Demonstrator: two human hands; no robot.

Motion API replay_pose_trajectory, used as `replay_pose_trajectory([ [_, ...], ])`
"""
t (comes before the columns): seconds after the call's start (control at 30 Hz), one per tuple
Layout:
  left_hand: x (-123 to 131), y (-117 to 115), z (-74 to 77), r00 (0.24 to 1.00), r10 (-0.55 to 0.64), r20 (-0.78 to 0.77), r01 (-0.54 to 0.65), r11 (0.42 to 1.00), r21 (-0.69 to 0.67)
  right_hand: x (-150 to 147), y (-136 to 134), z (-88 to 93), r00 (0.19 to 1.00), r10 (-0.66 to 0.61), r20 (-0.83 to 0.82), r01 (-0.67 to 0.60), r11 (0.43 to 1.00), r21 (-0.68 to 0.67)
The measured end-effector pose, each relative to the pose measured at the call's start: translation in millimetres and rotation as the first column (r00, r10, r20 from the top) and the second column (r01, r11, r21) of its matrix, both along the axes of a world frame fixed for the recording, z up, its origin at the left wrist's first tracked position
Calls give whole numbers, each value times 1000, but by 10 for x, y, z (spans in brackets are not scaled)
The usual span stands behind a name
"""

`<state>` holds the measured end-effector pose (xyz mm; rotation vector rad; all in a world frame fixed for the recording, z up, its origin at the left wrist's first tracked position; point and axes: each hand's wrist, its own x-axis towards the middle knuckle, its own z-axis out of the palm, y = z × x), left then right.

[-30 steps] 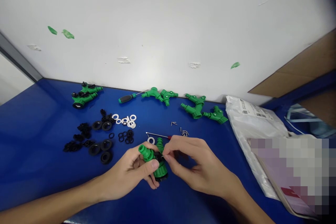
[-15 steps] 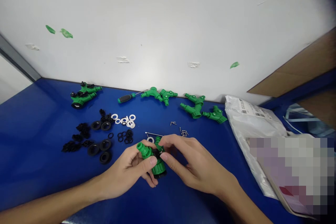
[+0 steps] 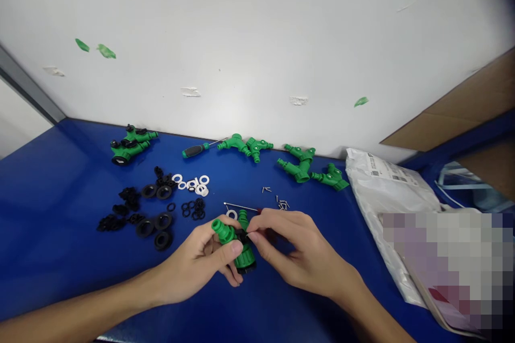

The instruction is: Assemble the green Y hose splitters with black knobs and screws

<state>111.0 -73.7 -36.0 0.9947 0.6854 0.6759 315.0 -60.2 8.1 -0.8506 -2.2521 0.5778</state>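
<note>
My left hand (image 3: 201, 261) is closed round a green Y-shaped hose splitter (image 3: 244, 258), tilted, with a black ring at its lower end. A small black valve handle (image 3: 241, 235) sits between the two branches. At that handle, my right hand (image 3: 303, 252) pinches with thumb and forefinger; the fingertips cover whatever else may be between them. Just beyond the hands lie a white washer (image 3: 231, 215) and a thin screwdriver (image 3: 243, 206), its red grip partly hidden behind my right hand.
Green splitter bodies (image 3: 301, 163) line the wall, with fitted splitters (image 3: 129, 150) at the left and a green-black screwdriver (image 3: 195, 150) between. Black rings (image 3: 163, 221), black handles (image 3: 129, 198), O-rings (image 3: 198, 209), white washers (image 3: 201, 189) and screws (image 3: 283, 204) lie loose. A plastic bag (image 3: 372, 193) occupies the right.
The view has shifted slightly. My right fingertips have closed more tightly at the black handle, while my left hand keeps its hold on the splitter.
</note>
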Motion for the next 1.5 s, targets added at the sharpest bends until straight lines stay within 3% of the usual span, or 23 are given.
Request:
replay_pose_trajectory([
  [0.63,24,11,24,999,29,20,-29,999,-27,-27,-15,-14,997,-21,-71,12,993,-117],
  [1.07,-4,-21,31,1000,-22,-13,22,1000,-23,-58,-18,-33,991,-49,-123,33,992,-125],
  [1.2,-7,-10,39,1000,-23,-6,23,999,-31,90,87,24,985,-173,0,172,979,-110],
  [1.3,-9,7,58,1000,-8,1,8,999,-52,312,188,0,921,-281,270,314,945,-89],
  [1.4,-15,19,65,1000,18,23,-16,998,-63,460,232,-109,793,-279,542,329,944,4],
  [1.5,-21,24,43,997,21,70,-18,998,-53,477,231,-196,755,-282,592,316,947,48],
])
